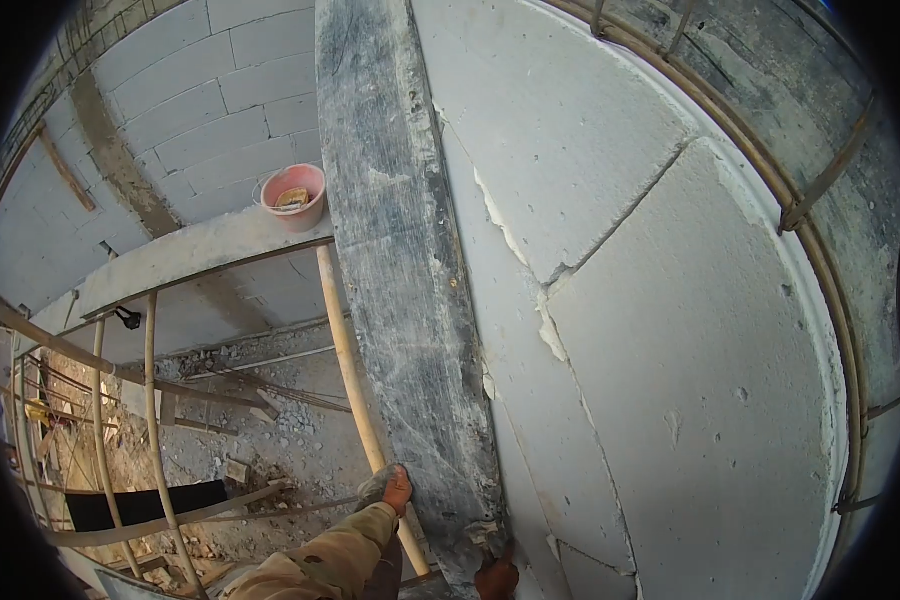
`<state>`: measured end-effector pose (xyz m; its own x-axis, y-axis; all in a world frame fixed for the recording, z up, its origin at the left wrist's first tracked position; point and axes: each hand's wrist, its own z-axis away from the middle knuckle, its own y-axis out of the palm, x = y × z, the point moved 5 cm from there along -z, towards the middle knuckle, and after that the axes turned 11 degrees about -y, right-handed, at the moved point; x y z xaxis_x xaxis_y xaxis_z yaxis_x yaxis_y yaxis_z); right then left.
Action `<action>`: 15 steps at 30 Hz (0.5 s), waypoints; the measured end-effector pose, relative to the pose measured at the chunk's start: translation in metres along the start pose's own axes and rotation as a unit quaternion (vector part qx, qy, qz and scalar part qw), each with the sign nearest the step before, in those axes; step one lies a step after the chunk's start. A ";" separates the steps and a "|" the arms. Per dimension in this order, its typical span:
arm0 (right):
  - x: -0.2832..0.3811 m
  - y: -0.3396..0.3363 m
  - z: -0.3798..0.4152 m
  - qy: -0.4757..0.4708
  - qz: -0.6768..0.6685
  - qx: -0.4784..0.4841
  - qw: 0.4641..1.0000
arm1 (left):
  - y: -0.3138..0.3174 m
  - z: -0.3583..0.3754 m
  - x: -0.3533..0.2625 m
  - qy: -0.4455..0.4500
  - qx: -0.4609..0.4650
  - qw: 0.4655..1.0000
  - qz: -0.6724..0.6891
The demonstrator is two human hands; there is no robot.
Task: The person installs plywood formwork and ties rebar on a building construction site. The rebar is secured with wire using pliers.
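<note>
Near the bottom centre, my left hand [396,490] is closed at the left edge of a long dark board [390,260], where a pale wooden pole [345,345] passes. Greyish material covers part of this hand; what its fingers hold I cannot tell. Lower and to the right, my right hand [497,578] is closed in shadow at the board's right edge. A small mortar-smeared tool [485,535] with a flat greyish head shows just above its fingers. Beside the board stands a pale block wall [690,350] with cracked, partly filled joints.
A pink bucket [295,198] with a yellowish item inside stands on a grey plank [200,245] at the left. Several poles rise from the rubble-strewn ground [280,440] below. A black strip [145,506] lies lower left. Another block wall [200,90] stands behind.
</note>
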<state>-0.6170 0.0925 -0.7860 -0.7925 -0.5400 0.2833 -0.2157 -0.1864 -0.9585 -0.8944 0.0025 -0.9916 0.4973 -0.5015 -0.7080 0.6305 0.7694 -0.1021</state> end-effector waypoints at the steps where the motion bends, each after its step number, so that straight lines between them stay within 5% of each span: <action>1: -0.001 0.001 0.000 -0.005 -0.018 0.000 1.000 | -0.005 0.007 0.003 -0.080 0.002 0.997 0.009; 2: -0.003 0.002 0.001 -0.011 -0.035 0.001 0.999 | -0.008 0.013 0.004 -0.160 0.005 0.987 0.019; 8: -0.008 -0.001 -0.007 -0.034 -0.138 0.004 0.990 | -0.023 0.015 0.031 -0.196 -0.084 0.977 -0.005; 9: -0.010 -0.001 -0.009 -0.037 -0.152 0.005 0.988 | -0.018 0.055 -0.026 -0.171 -0.075 0.981 0.050; 10: -0.011 -0.002 -0.010 -0.040 -0.165 0.006 0.985 | -0.028 0.027 0.009 -0.170 -0.075 0.982 0.048; 12: -0.022 -0.004 -0.017 -0.070 -0.158 0.007 0.985 | -0.021 0.013 0.048 -0.006 -0.073 0.997 -0.037; 14: -0.025 -0.006 -0.022 -0.102 -0.150 0.006 0.983 | -0.017 0.009 0.062 -0.036 -0.062 0.997 -0.032; 15: -0.028 -0.005 -0.016 -0.035 -0.114 0.019 0.993 | -0.016 0.006 0.068 -0.069 -0.054 0.996 -0.028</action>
<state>-0.6026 0.1217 -0.7898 -0.6829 -0.5360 0.4963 -0.3628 -0.3408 -0.8673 -0.8668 -0.0459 -1.0340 0.5450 -0.5879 -0.5977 0.5950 0.7735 -0.2182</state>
